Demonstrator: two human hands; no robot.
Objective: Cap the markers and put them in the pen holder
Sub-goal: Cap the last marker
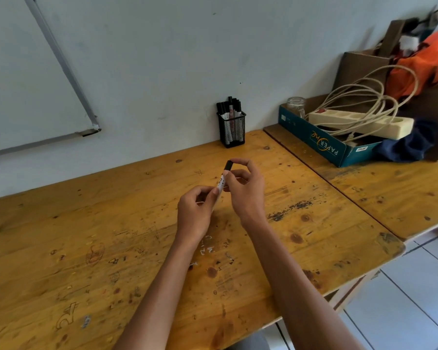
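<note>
gripping one marker point(223, 180) — left hand point(196, 212) low, right hand point(243, 188) at cap point(229, 164).

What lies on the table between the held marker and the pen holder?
Only bare, scuffed table from marker to pen holder, in the head view.

My bare left forearm point(159, 281) and right forearm point(291, 276) reach in from the bottom edge and converge ahead of me. My left hand point(196, 213) sits lower and nearer, knuckles up and fingers curled, pinching the lower end of a white-barrelled marker with a black cap point(223, 180) between thumb and forefinger. My right hand point(243, 192) is just beside it, slightly higher and farther out. Its forefinger hooks over the capped end and its thumb presses on the barrel. The other right fingers curl in toward the palm.
</note>
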